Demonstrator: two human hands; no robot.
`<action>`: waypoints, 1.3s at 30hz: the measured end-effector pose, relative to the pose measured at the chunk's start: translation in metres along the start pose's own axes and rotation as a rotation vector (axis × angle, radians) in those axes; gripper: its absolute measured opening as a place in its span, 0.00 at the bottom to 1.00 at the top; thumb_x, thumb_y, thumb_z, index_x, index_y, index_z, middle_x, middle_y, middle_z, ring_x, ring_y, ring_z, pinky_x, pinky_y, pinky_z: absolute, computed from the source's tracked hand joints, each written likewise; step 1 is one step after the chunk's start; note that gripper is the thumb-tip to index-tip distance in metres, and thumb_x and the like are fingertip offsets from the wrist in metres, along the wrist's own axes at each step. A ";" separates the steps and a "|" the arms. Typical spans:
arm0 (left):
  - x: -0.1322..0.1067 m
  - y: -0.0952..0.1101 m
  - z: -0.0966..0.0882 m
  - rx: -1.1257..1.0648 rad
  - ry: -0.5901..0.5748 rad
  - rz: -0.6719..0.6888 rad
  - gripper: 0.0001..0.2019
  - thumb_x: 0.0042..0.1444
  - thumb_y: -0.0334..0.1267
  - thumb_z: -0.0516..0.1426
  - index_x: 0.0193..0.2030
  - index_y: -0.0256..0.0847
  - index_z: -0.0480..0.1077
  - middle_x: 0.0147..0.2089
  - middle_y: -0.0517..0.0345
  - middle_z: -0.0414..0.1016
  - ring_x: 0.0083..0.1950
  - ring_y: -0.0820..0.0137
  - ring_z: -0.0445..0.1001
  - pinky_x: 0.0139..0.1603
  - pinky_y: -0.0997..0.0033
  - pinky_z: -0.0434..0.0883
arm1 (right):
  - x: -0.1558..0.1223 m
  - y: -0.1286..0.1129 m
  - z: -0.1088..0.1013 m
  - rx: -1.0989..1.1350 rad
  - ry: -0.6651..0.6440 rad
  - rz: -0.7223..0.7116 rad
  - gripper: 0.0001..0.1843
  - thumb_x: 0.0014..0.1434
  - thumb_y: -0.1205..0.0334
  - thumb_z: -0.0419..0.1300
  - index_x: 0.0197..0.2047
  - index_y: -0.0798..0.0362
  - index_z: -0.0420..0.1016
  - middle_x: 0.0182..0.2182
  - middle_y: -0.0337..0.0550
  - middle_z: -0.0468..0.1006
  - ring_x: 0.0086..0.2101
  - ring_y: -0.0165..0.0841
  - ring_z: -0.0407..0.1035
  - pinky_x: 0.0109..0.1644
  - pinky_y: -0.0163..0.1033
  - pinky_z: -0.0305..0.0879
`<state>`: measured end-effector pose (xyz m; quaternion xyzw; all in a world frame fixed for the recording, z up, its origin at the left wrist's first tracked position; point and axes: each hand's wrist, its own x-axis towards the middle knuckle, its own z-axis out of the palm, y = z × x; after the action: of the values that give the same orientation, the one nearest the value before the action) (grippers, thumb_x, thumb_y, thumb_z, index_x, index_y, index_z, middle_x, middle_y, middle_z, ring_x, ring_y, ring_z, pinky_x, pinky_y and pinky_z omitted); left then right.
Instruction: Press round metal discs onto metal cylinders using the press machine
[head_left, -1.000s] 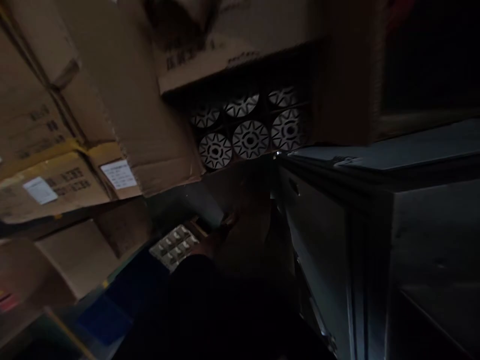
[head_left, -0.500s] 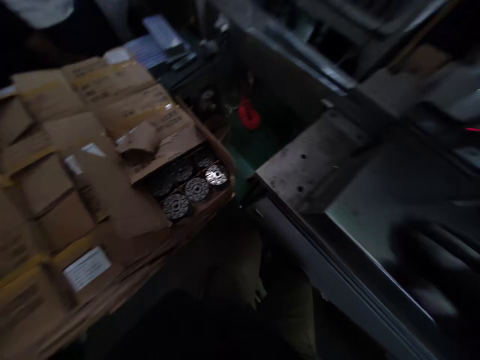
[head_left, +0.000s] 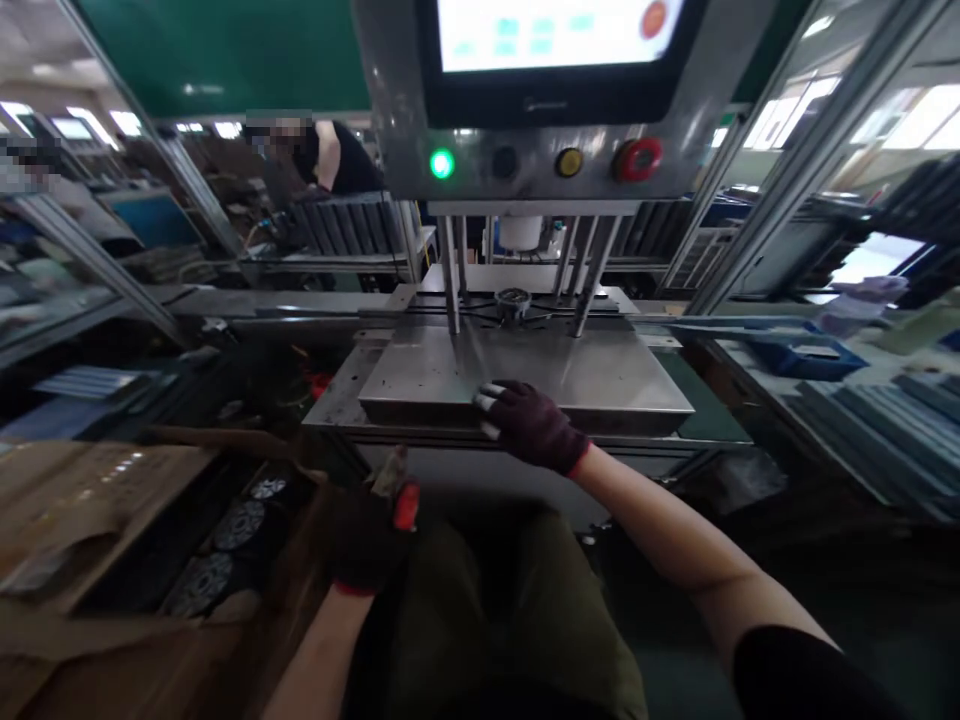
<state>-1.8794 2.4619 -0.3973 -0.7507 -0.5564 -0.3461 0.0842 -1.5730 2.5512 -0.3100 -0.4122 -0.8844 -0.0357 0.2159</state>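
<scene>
My right hand (head_left: pixel 529 425), in a dark glove with pale fingertips, rests on the front edge of the steel press plate (head_left: pixel 600 375), fingers stretched leftward and holding nothing. My left hand (head_left: pixel 367 535), also gloved, hangs low beside my lap with its fingers curled; a small tan and red bit shows at its top and I cannot make out what it is. It is just right of an open cardboard box (head_left: pixel 90 560) holding round patterned metal discs (head_left: pixel 225 540). A round part (head_left: pixel 514 300) sits in the fixture behind the plate, between the press columns.
The machine's panel carries a lit screen (head_left: pixel 559 35), a green lamp (head_left: pixel 442 163), a yellow button (head_left: pixel 569 161) and a red stop button (head_left: pixel 637 158). A blue tray (head_left: pixel 802 355) and stacked dark trays stand right. Another person (head_left: pixel 330 155) works behind, at the left.
The view has swung up from the dark boxes of discs beside the machine to the press front. My right hand now lies on the plate; my left hand has come away from the box.
</scene>
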 end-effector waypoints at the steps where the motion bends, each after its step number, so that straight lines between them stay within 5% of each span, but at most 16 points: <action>1: 0.018 0.009 -0.005 -0.023 0.003 0.080 0.24 0.78 0.47 0.54 0.73 0.40 0.76 0.67 0.40 0.84 0.68 0.49 0.83 0.70 0.47 0.80 | -0.022 0.014 -0.010 0.018 0.043 0.078 0.22 0.74 0.56 0.65 0.67 0.53 0.84 0.63 0.57 0.85 0.65 0.50 0.77 0.71 0.54 0.75; 3: 0.062 0.023 -0.009 -0.073 0.000 0.216 0.27 0.77 0.49 0.54 0.76 0.41 0.73 0.75 0.41 0.77 0.79 0.50 0.74 0.81 0.46 0.71 | -0.062 0.056 -0.034 -0.015 0.170 0.411 0.26 0.75 0.55 0.62 0.71 0.53 0.82 0.62 0.58 0.85 0.61 0.50 0.79 0.66 0.52 0.78; 6: 0.137 0.038 0.004 -0.088 -0.046 0.239 0.26 0.75 0.49 0.53 0.73 0.42 0.75 0.73 0.42 0.79 0.81 0.50 0.71 0.85 0.42 0.64 | -0.108 0.127 -0.073 -0.105 0.335 0.997 0.29 0.74 0.60 0.56 0.74 0.54 0.78 0.66 0.58 0.83 0.64 0.50 0.78 0.68 0.51 0.75; 8: 0.177 0.045 0.020 -0.059 -0.124 0.142 0.26 0.74 0.49 0.51 0.67 0.37 0.79 0.68 0.37 0.83 0.78 0.47 0.74 0.82 0.40 0.67 | -0.124 0.162 -0.090 -0.089 0.220 1.216 0.30 0.74 0.59 0.55 0.74 0.54 0.78 0.67 0.57 0.82 0.65 0.49 0.78 0.68 0.49 0.75; 11: 0.207 0.051 0.038 0.036 -0.279 0.027 0.26 0.71 0.51 0.50 0.56 0.36 0.83 0.62 0.33 0.85 0.70 0.43 0.80 0.76 0.42 0.74 | -0.127 0.191 -0.097 -0.002 -0.050 1.233 0.30 0.70 0.53 0.63 0.71 0.55 0.81 0.65 0.60 0.84 0.63 0.50 0.79 0.65 0.46 0.75; 13: 0.211 0.051 0.043 0.064 -0.314 0.019 0.27 0.71 0.53 0.49 0.53 0.37 0.83 0.61 0.35 0.86 0.67 0.43 0.82 0.73 0.44 0.75 | -0.123 0.199 -0.094 0.024 -0.104 1.219 0.29 0.67 0.52 0.68 0.67 0.56 0.84 0.63 0.63 0.85 0.62 0.52 0.80 0.64 0.47 0.76; 19: 0.205 0.040 0.043 0.113 -0.288 0.027 0.27 0.71 0.54 0.48 0.51 0.40 0.84 0.58 0.37 0.87 0.64 0.42 0.83 0.69 0.44 0.77 | -0.130 0.208 -0.095 0.053 -0.068 1.241 0.24 0.71 0.55 0.63 0.66 0.53 0.85 0.64 0.59 0.85 0.62 0.49 0.80 0.67 0.46 0.75; 24: 0.207 0.034 0.046 0.225 -0.311 0.025 0.34 0.71 0.58 0.45 0.53 0.35 0.85 0.55 0.30 0.87 0.60 0.37 0.84 0.67 0.39 0.78 | -0.133 0.206 -0.088 0.100 -0.025 1.232 0.28 0.64 0.55 0.71 0.65 0.54 0.84 0.60 0.62 0.86 0.61 0.52 0.80 0.67 0.47 0.75; 28: 0.207 0.048 0.044 0.174 -0.306 0.045 0.33 0.71 0.55 0.47 0.59 0.30 0.83 0.57 0.28 0.86 0.65 0.37 0.82 0.71 0.36 0.76 | -0.141 0.203 -0.091 0.191 0.094 1.241 0.23 0.66 0.55 0.68 0.60 0.55 0.86 0.55 0.58 0.88 0.55 0.47 0.83 0.61 0.45 0.77; 31: 0.211 0.089 0.050 -0.022 -0.218 0.252 0.30 0.73 0.52 0.50 0.67 0.33 0.80 0.69 0.34 0.81 0.79 0.46 0.71 0.83 0.42 0.67 | -0.154 0.199 -0.099 0.676 0.382 1.135 0.20 0.63 0.55 0.67 0.55 0.54 0.85 0.38 0.47 0.86 0.37 0.38 0.80 0.46 0.42 0.78; 34: 0.225 0.159 0.069 -0.238 -0.252 0.488 0.29 0.75 0.52 0.55 0.76 0.41 0.72 0.77 0.43 0.75 0.82 0.53 0.68 0.86 0.46 0.64 | -0.157 0.188 -0.104 1.205 0.638 0.870 0.18 0.55 0.54 0.72 0.47 0.52 0.81 0.30 0.41 0.78 0.30 0.35 0.74 0.38 0.41 0.76; 37: 0.241 0.239 0.096 -0.384 -0.330 0.571 0.34 0.74 0.52 0.61 0.80 0.39 0.67 0.73 0.39 0.78 0.78 0.50 0.74 0.84 0.45 0.65 | -0.142 0.171 -0.107 1.342 0.801 0.699 0.16 0.55 0.53 0.73 0.44 0.49 0.77 0.33 0.41 0.78 0.34 0.36 0.76 0.42 0.43 0.79; 39: 0.247 0.284 0.112 -0.382 -0.415 0.538 0.38 0.71 0.53 0.66 0.80 0.35 0.66 0.70 0.33 0.80 0.74 0.48 0.77 0.80 0.49 0.70 | -0.130 0.161 -0.110 1.245 0.835 0.703 0.15 0.61 0.50 0.67 0.47 0.47 0.77 0.38 0.43 0.81 0.40 0.38 0.79 0.49 0.46 0.81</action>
<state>-1.5429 2.6071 -0.2554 -0.9260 -0.2706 -0.2498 -0.0835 -1.3404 2.5381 -0.2830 -0.4227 -0.4089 0.3798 0.7141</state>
